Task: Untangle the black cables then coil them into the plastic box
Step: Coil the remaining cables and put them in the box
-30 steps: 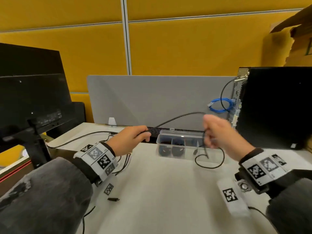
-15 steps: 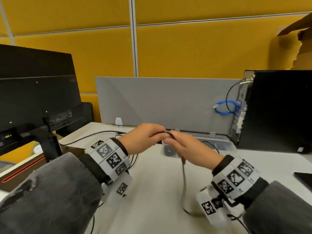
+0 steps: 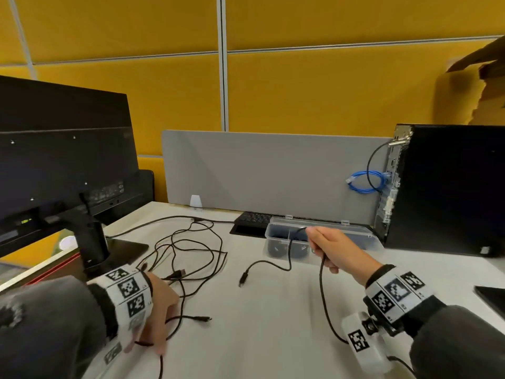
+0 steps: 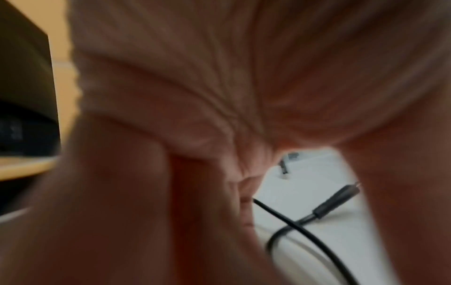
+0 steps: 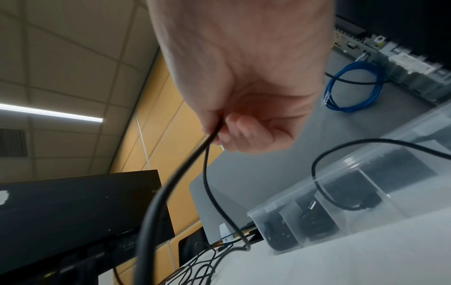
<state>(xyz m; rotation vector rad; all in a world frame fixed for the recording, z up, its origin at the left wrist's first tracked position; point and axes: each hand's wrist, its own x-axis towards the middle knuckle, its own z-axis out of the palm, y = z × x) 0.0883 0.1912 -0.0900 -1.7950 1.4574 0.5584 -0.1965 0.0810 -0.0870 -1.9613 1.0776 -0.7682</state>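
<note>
Black cables (image 3: 188,250) lie in a loose tangle on the left half of the white worktop (image 3: 273,324), in front of the monitor stand (image 3: 90,242). One black cable (image 3: 322,296) is held apart from them: the right hand (image 3: 332,248) has its grip closed around it, fingers (image 5: 234,129) curled and pinching the strand, raised just in front of the plastic box (image 3: 355,236). From that fist one end droops to the worktop with its plug (image 3: 242,279) lying free, and the other length hangs down toward the right wrist. The left hand (image 3: 158,310) rests low on the near edge of the tangle; a thin strand passes under its fingers (image 4: 122,192), but the blurred wrist view does not let me tell whether that grip is closed on it. Coiled dark cables already sit in the clear box's compartments. Behind stand a grey divider (image 3: 273,170), yellow wall panels, a black computer tower (image 3: 451,187) and a looped blue cable (image 3: 366,181).
</note>
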